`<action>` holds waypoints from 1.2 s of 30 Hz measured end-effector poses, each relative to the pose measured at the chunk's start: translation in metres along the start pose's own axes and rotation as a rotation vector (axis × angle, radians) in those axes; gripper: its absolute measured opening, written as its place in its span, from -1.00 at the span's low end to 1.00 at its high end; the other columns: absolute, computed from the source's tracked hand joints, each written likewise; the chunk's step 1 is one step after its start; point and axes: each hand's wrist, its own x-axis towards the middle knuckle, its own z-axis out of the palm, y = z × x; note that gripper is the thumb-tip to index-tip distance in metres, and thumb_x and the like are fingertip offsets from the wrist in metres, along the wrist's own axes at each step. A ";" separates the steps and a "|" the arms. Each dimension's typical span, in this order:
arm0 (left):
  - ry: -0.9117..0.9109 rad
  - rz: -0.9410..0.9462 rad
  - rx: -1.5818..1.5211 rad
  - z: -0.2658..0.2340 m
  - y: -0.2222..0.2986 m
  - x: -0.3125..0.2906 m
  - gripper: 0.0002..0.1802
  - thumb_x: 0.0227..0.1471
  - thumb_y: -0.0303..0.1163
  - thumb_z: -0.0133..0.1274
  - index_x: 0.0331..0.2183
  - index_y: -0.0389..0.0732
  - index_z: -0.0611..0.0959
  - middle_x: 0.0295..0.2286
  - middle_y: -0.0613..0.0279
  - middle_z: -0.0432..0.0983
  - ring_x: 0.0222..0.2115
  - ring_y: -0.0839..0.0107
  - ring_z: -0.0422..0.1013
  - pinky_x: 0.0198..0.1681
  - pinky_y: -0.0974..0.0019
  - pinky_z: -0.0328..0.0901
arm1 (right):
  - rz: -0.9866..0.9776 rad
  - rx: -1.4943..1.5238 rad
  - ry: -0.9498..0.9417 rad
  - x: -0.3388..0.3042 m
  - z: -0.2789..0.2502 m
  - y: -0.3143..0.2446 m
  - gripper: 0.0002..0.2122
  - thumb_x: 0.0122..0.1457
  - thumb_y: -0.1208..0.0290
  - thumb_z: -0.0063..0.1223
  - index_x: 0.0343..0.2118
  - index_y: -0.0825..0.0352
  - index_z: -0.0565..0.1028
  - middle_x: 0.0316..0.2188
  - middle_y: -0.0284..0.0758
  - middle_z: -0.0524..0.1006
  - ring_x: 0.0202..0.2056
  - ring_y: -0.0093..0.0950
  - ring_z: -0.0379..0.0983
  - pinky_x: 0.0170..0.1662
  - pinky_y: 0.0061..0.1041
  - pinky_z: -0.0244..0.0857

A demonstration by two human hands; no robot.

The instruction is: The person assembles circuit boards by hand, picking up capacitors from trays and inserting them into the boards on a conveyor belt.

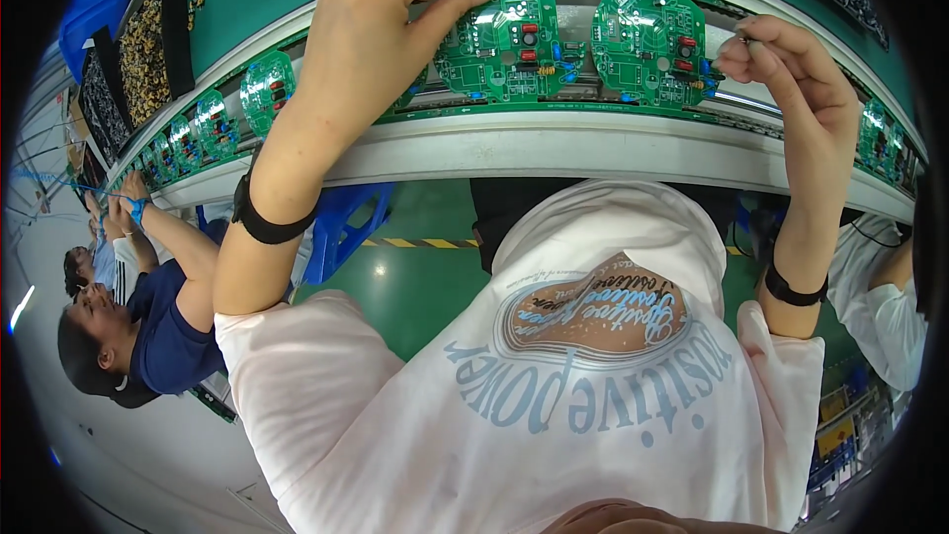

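Note:
My left hand (pixel 381 25) reaches over the rail, thumb and forefinger pinched together at the upper left part of a green circuit board (pixel 484 54). Whatever lies between those fingertips is hidden. Red, blue and black components stand on this board. To its right sits a second green circuit board (pixel 643 35) with similar parts. Just past that board's right edge, my right hand (pixel 806 79) is raised with its fingertips closed together. A tiny dark bit shows at them, too small to name.
A pale metal conveyor rail (pixel 534 143) carries several more boards (pixel 267 89) off to the left and right. Black trays of loose yellowish components (pixel 156 44) stand on the green bench at far left. A person in a dark blue shirt (pixel 178 336) works at my left.

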 end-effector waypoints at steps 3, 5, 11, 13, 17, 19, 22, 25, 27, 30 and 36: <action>0.021 -0.016 -0.018 0.001 -0.001 -0.001 -0.86 -0.02 -0.65 0.26 -0.33 -0.32 0.71 -0.32 0.09 0.59 -0.33 0.16 0.56 -0.27 0.27 0.43 | 0.041 -0.015 0.006 0.001 -0.001 0.003 -0.78 0.37 0.55 0.03 0.01 0.50 0.54 -0.20 -0.20 0.67 -0.17 -0.43 0.65 -0.01 -0.49 0.48; 0.026 -0.005 -0.025 0.002 -0.002 -0.001 -0.86 -0.02 -0.66 0.26 -0.33 -0.32 0.71 -0.33 0.09 0.59 -0.32 0.16 0.56 -0.27 0.27 0.43 | 0.053 0.004 -0.008 0.001 -0.001 0.004 -0.77 0.38 0.54 0.03 0.02 0.49 0.53 -0.19 -0.20 0.67 -0.17 -0.42 0.66 -0.01 -0.50 0.48; 0.031 -0.026 -0.053 0.002 0.008 0.004 -0.86 -0.03 -0.66 0.26 -0.33 -0.32 0.72 -0.33 0.08 0.59 -0.31 0.16 0.56 -0.26 0.26 0.43 | 0.025 0.006 -0.023 0.002 -0.002 0.010 -0.77 0.38 0.53 0.02 0.03 0.49 0.53 -0.19 -0.20 0.67 -0.16 -0.42 0.66 -0.01 -0.49 0.48; -0.228 -0.419 0.350 0.001 0.043 0.029 -0.86 -0.03 -0.66 0.26 -0.33 -0.32 0.72 -0.33 0.08 0.59 -0.31 0.16 0.56 -0.26 0.26 0.43 | 0.022 0.019 -0.005 -0.001 -0.005 0.013 -0.77 0.38 0.53 0.02 0.03 0.49 0.53 -0.19 -0.20 0.68 -0.15 -0.41 0.66 -0.01 -0.49 0.48; -0.098 -0.211 0.182 0.002 0.009 0.004 -0.85 -0.03 -0.66 0.26 -0.33 -0.31 0.72 -0.33 0.08 0.59 -0.31 0.16 0.56 -0.26 0.26 0.43 | 0.018 0.028 -0.024 0.001 0.000 0.010 -0.77 0.39 0.53 0.02 0.03 0.48 0.53 -0.19 -0.20 0.68 -0.15 -0.41 0.65 0.00 -0.49 0.48; 0.028 -0.006 -0.013 0.002 -0.002 -0.005 -0.85 -0.03 -0.66 0.26 -0.33 -0.31 0.72 -0.33 0.08 0.60 -0.31 0.16 0.56 -0.27 0.26 0.43 | 0.019 0.028 -0.023 0.002 0.000 0.010 -0.77 0.39 0.53 0.01 0.03 0.48 0.53 -0.19 -0.20 0.68 -0.15 -0.41 0.65 0.00 -0.49 0.48; 0.032 -0.031 -0.009 0.005 -0.002 -0.002 -0.85 -0.03 -0.66 0.26 -0.33 -0.30 0.72 -0.33 0.08 0.60 -0.32 0.15 0.56 -0.27 0.26 0.43 | 0.025 0.023 -0.010 0.001 0.000 0.011 -0.77 0.39 0.53 0.01 0.03 0.48 0.52 -0.18 -0.20 0.68 -0.14 -0.41 0.65 0.00 -0.49 0.47; 0.025 -0.018 -0.008 0.004 -0.003 -0.003 -0.85 -0.03 -0.64 0.27 -0.32 -0.30 0.72 -0.33 0.08 0.59 -0.32 0.15 0.56 -0.27 0.26 0.43 | 0.027 0.034 -0.019 0.002 0.001 0.009 -0.77 0.39 0.52 0.01 0.03 0.47 0.52 -0.18 -0.20 0.68 -0.14 -0.41 0.65 0.00 -0.48 0.47; 0.022 -0.013 -0.004 0.003 -0.003 -0.004 -0.85 -0.03 -0.64 0.27 -0.32 -0.29 0.72 -0.33 0.08 0.59 -0.32 0.15 0.56 -0.27 0.25 0.43 | 0.021 0.033 -0.024 0.002 0.001 0.009 -0.77 0.39 0.52 0.01 0.04 0.47 0.52 -0.18 -0.19 0.68 -0.14 -0.41 0.65 0.00 -0.48 0.47; -0.004 0.015 0.061 0.001 -0.002 -0.005 -0.83 -0.03 -0.62 0.28 -0.31 -0.28 0.72 -0.32 0.07 0.59 -0.31 0.15 0.56 -0.28 0.26 0.43 | 0.011 0.025 -0.033 0.005 0.002 0.011 -0.77 0.39 0.53 0.01 0.04 0.48 0.52 -0.18 -0.19 0.68 -0.14 -0.41 0.65 0.00 -0.48 0.48; -0.517 -0.260 0.729 -0.012 0.038 0.020 -0.81 0.01 -0.58 0.27 -0.25 -0.22 0.72 -0.27 0.20 0.64 -0.27 0.21 0.58 -0.22 0.30 0.47 | 0.035 0.072 -0.036 0.004 0.010 0.006 -0.78 0.39 0.55 -0.02 0.03 0.48 0.52 -0.18 -0.16 0.68 -0.12 -0.38 0.66 -0.02 -0.48 0.49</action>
